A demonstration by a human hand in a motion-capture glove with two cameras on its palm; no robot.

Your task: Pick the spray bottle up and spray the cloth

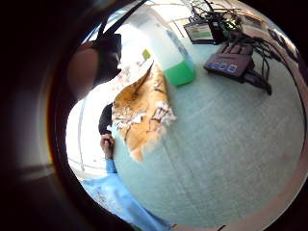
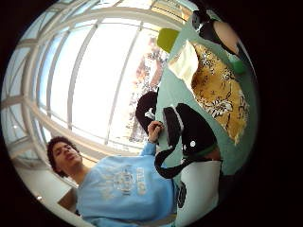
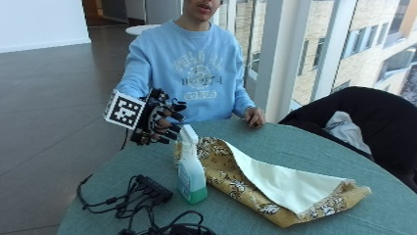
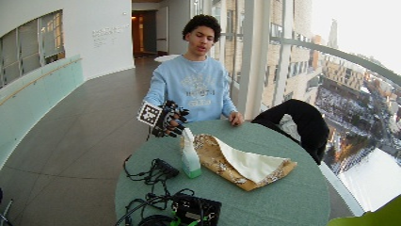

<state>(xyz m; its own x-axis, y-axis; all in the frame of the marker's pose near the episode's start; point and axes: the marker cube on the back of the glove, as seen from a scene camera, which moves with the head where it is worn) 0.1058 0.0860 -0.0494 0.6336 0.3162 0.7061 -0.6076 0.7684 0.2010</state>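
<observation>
A spray bottle (image 3: 191, 169) stands upright on the round table (image 3: 338, 161), its long axis vertical, touching the folded floral cloth (image 3: 273, 183) at its three o'clock. The gloved right hand (image 3: 159, 123) hovers near the nozzle at ten o'clock, its grip spread and empty.

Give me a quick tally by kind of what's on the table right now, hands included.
Spray bottle: 1
Cloth: 1, yellow patterned, folded back to show its pale lining
Black cabled devices: 2, a hub and a box with a screen
Hands: 2, gloved right hand raised beside the bottle's top, bare hand resting on the table
Total: 6
</observation>
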